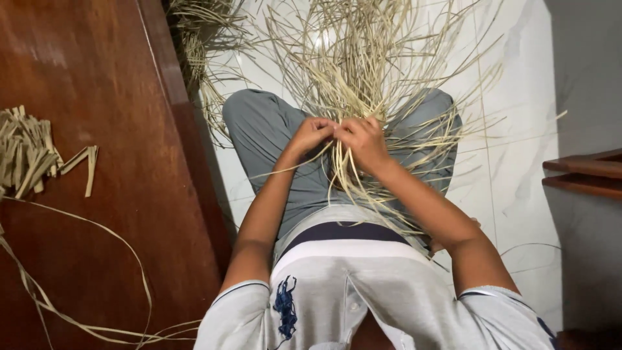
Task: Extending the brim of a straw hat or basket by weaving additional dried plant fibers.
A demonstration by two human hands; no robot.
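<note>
Two hands, left, right, pinching many pale reed strips together

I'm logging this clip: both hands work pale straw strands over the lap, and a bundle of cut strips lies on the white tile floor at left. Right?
Not quite. The left hand and right hand do work the pale strands over the lap, but the bundle of cut strips lies on the brown wooden surface, not the tile, as the head view shows.

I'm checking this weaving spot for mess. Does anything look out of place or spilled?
Nothing looks damaged. Loose pale strips fan untidily across the white floor beyond both hands, left hand and right hand. A few cut pieces and long strands lie on the wooden surface.
</note>
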